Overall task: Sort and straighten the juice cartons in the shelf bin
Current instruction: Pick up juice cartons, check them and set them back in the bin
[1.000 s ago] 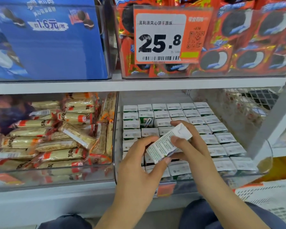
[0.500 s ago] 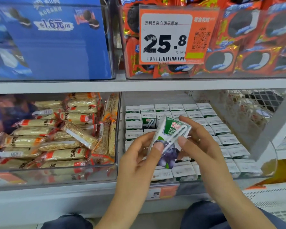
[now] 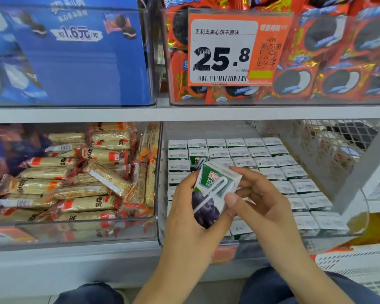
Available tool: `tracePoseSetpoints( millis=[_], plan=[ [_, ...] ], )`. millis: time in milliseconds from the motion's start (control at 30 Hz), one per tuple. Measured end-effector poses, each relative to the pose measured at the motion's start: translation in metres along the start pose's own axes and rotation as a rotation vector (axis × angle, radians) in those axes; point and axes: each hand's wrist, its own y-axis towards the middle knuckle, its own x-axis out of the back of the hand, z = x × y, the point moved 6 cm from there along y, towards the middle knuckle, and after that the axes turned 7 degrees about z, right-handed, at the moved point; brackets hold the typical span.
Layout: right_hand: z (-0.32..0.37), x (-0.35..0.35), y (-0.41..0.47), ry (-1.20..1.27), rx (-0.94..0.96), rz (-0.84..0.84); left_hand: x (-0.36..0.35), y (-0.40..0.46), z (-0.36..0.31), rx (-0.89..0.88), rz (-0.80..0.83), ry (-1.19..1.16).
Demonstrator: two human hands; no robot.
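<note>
Turning one juice carton [image 3: 213,191] between both hands above the shelf bin [image 3: 162,216]: printed front and straw now face up, where a second ago only its white panel showed. Left hand [image 3: 191,218] and right hand [image 3: 263,207] fingers clasp it; likely checking orientation before slotting into the gap at 11 o'clock.

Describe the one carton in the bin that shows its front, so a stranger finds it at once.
Find the clear bin under the orange 25.8 price tag. In its second row from the back, second from the left, sits the odd carton. Its neighbours show white tops; it shows a green face and straw.
</note>
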Motion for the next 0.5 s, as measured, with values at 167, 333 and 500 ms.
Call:
tracePoseSetpoints(
  millis=[167, 333, 500],
  plan=[
    [0.0031, -0.0007, 0.0028, 0.016, -0.044, 0.073, -0.0013, 0.0048, 0.0007, 0.047, 0.12, -0.299],
    [-0.0015, -0.0002, 0.0017, 0.04, -0.095, 0.108, -0.0029, 0.0049, -0.0043, 0.027, 0.225, -0.394],
    [-0.0014, 0.0035, 0.0019, 0.047, -0.103, 0.103, -0.0052, 0.0025, -0.0044, 0.029, 0.304, -0.353]
  ],
)
